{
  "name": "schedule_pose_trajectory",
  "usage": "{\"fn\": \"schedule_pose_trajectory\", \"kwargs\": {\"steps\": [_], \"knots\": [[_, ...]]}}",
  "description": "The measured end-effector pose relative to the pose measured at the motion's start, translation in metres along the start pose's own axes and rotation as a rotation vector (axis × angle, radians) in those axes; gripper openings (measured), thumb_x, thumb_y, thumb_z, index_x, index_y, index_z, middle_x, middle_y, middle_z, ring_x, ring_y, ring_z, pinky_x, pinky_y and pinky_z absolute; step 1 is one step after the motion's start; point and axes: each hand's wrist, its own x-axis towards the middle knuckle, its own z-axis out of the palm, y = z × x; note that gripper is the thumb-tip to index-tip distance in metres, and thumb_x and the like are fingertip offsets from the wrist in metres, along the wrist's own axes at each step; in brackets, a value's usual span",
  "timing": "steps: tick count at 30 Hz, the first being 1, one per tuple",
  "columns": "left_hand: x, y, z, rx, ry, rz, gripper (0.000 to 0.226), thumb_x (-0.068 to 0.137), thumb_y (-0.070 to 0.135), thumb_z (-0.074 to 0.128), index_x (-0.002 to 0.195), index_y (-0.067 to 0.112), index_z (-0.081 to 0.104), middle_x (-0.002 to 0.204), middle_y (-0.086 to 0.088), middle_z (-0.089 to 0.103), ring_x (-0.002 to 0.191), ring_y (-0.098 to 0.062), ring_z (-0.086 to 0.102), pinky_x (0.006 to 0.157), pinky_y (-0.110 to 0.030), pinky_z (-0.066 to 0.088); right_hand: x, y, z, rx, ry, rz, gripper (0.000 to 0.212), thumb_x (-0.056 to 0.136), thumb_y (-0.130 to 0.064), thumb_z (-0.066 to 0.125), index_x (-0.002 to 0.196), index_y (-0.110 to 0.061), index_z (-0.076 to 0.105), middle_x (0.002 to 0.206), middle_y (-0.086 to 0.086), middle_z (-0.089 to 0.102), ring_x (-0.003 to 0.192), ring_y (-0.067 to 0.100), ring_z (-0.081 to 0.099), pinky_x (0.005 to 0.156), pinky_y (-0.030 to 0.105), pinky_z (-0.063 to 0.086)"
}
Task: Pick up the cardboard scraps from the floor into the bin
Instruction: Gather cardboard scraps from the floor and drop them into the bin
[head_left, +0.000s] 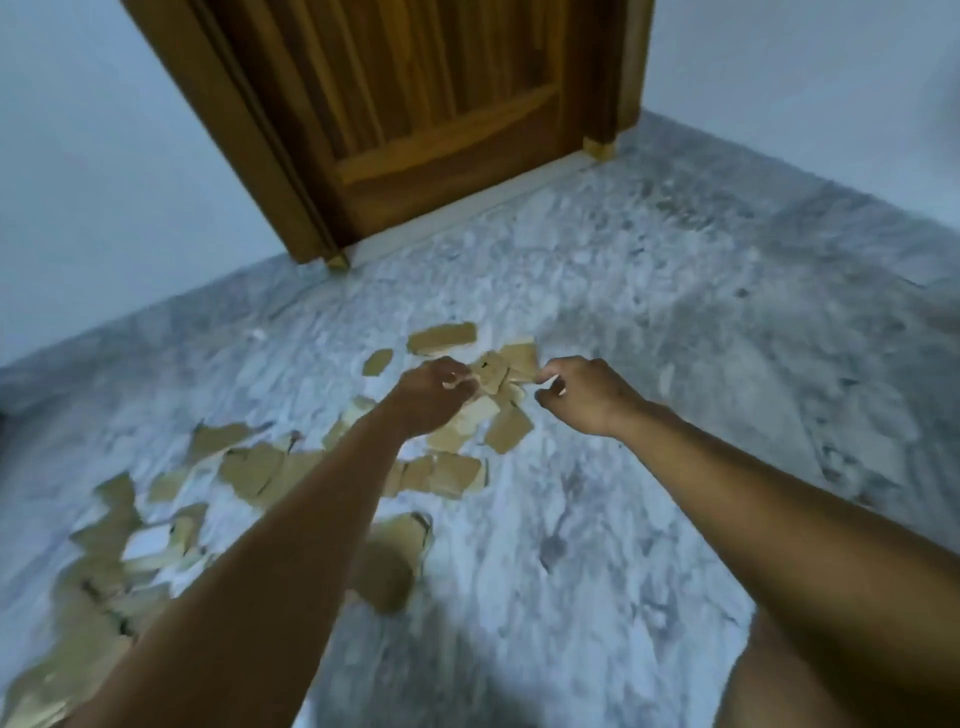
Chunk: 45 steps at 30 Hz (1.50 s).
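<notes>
We look down on a grey-and-white marbled floor (649, 374) that meets pale walls (104, 156) in the upper part of the frame. A closed wooden door (415, 104) stands at upper centre in its wooden frame (249, 145).

The cardboard scraps (457, 475) lie loose on the floor in a ragged trail. It runs from a dense heap at the lower left edge, up through the middle, to a small cluster just above centre. A long scrap (441, 338) lies flat at the far end of that cluster, nearest the door. A larger curled piece (395, 551) lies below centre, partly behind the left forearm. Every scrap we can see is on the floor or in a hand.

Both bare arms reach in from the bottom of the frame and meet over the central cluster. The left hand (431, 389) is clenched, its fingers curled round a dark-marked scrap (491, 371). The right hand (587, 395) hovers just beside it with fingers curled, thumb and forefinger tips at the edge of the same cluster. The blur keeps us from telling whether they pinch a piece. A bare knee (810, 686) fills the lower right corner.
</notes>
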Motion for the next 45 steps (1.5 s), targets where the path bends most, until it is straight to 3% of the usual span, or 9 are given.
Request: {"fn": "schedule_pose_trajectory", "kwargs": {"steps": [3, 7, 11, 23, 27, 31, 34, 39, 45], "knots": [[-0.027, -0.075, -0.010, 0.033, -0.009, -0.121, 0.035, 0.091, 0.038, 0.063, 0.122, 0.021, 0.063, 0.124, -0.002, 0.063, 0.118, -0.018, 0.059, 0.101, -0.032, 0.044, 0.013, -0.032, 0.060, -0.043, -0.084, -0.046, 0.037, 0.090, -0.045, 0.063, 0.124, -0.032, 0.064, 0.129, 0.000, 0.064, 0.115, 0.026, 0.062, 0.099, 0.040, 0.050], [-0.067, -0.152, -0.022, -0.009, -0.035, -0.241, 0.034, 0.089, 0.034, 0.067, 0.119, 0.018, 0.064, 0.123, -0.004, 0.063, 0.105, -0.018, 0.063, 0.087, -0.027, 0.048, 0.010, -0.067, 0.130, -0.123, -0.237, -0.079, 0.038, 0.090, -0.043, 0.063, 0.126, -0.029, 0.063, 0.129, 0.002, 0.063, 0.117, 0.026, 0.060, 0.098, 0.039, 0.050], [-0.091, -0.212, -0.028, -0.012, -0.079, -0.318, 0.038, 0.088, 0.039, 0.066, 0.123, 0.023, 0.063, 0.125, -0.003, 0.064, 0.114, -0.017, 0.061, 0.094, -0.026, 0.045, 0.006, -0.092, 0.184, -0.221, -0.286, -0.075, 0.030, 0.088, -0.042, 0.067, 0.117, -0.033, 0.064, 0.125, -0.004, 0.065, 0.113, 0.021, 0.062, 0.096, 0.034, 0.050], [-0.174, -0.370, -0.054, 0.116, -0.311, -0.448, 0.071, 0.074, 0.032, 0.082, 0.136, 0.020, 0.049, 0.141, -0.005, 0.051, 0.128, -0.024, 0.049, 0.105, -0.033, 0.041, 0.005, -0.148, 0.292, -0.628, -0.532, -0.161, 0.081, 0.067, -0.054, 0.076, 0.139, -0.046, 0.040, 0.141, -0.004, 0.051, 0.126, 0.027, 0.054, 0.097, 0.043, 0.049], [-0.183, -0.397, -0.015, 0.257, -0.375, -0.378, 0.102, 0.062, 0.037, 0.088, 0.147, 0.026, 0.033, 0.148, -0.008, 0.035, 0.133, -0.031, 0.040, 0.106, -0.039, 0.039, 0.007, -0.147, 0.327, -0.685, -0.492, -0.146, 0.089, 0.073, -0.040, 0.080, 0.147, -0.040, 0.031, 0.149, 0.001, 0.038, 0.136, 0.031, 0.041, 0.105, 0.043, 0.042], [-0.193, -0.420, 0.036, 0.536, -0.277, -0.291, 0.115, 0.059, 0.048, 0.084, 0.149, 0.031, 0.015, 0.136, -0.011, 0.034, 0.119, -0.036, 0.045, 0.088, -0.050, 0.051, 0.004, -0.123, 0.359, -0.823, -0.400, -0.186, 0.099, 0.068, -0.047, 0.084, 0.147, -0.023, 0.029, 0.148, 0.009, 0.035, 0.138, 0.033, 0.031, 0.107, 0.044, 0.035], [-0.189, -0.437, 0.044, 0.390, -0.201, -0.286, 0.107, 0.058, 0.044, 0.083, 0.141, 0.030, 0.017, 0.124, -0.007, 0.054, 0.107, -0.032, 0.060, 0.080, -0.044, 0.052, 0.004, -0.102, 0.377, -0.806, -0.303, -0.229, 0.099, 0.069, -0.046, 0.083, 0.145, -0.017, 0.027, 0.145, 0.013, 0.037, 0.134, 0.034, 0.033, 0.106, 0.045, 0.032], [-0.179, -0.437, 0.044, 0.617, -0.142, -0.193, 0.051, 0.072, 0.058, 0.073, 0.106, 0.022, 0.058, 0.103, -0.003, 0.060, 0.097, -0.026, 0.063, 0.075, -0.040, 0.052, 0.008, -0.095, 0.377, -0.703, -0.427, -0.265, 0.088, 0.079, -0.038, 0.079, 0.147, -0.013, 0.029, 0.149, 0.011, 0.039, 0.135, 0.031, 0.042, 0.105, 0.042, 0.038], [-0.146, -0.405, 0.005, -0.031, -0.150, -0.293, 0.064, 0.074, 0.055, 0.070, 0.124, 0.016, 0.060, 0.115, -0.005, 0.066, 0.099, -0.021, 0.061, 0.085, -0.032, 0.050, 0.041, -0.111, 0.344, -0.692, -0.621, -0.203, 0.076, 0.092, -0.048, 0.060, 0.151, -0.010, 0.029, 0.155, 0.013, 0.031, 0.140, 0.034, 0.034, 0.112, 0.044, 0.036]]}}
